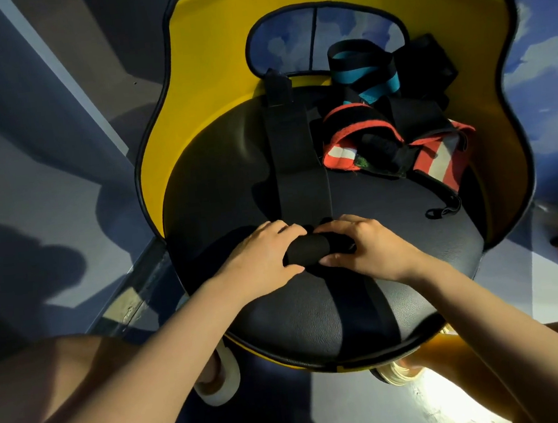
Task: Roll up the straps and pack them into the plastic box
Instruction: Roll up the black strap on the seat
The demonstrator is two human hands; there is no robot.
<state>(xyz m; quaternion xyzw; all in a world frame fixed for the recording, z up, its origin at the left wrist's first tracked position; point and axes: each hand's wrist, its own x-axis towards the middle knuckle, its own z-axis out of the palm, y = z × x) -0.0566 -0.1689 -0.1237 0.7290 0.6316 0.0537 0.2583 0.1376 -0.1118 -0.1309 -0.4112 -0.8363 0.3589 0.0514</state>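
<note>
A wide black strap lies flat along the middle of the chair seat, running from the back edge toward the front edge. Its near part is wound into a tight black roll lying crosswise at mid-seat. More straps, red-and-white and black-and-teal, lie heaped at the seat's back right.

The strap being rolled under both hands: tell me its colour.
Plain black strap, with the rolled part between the left hand and right hand; head view.
</note>
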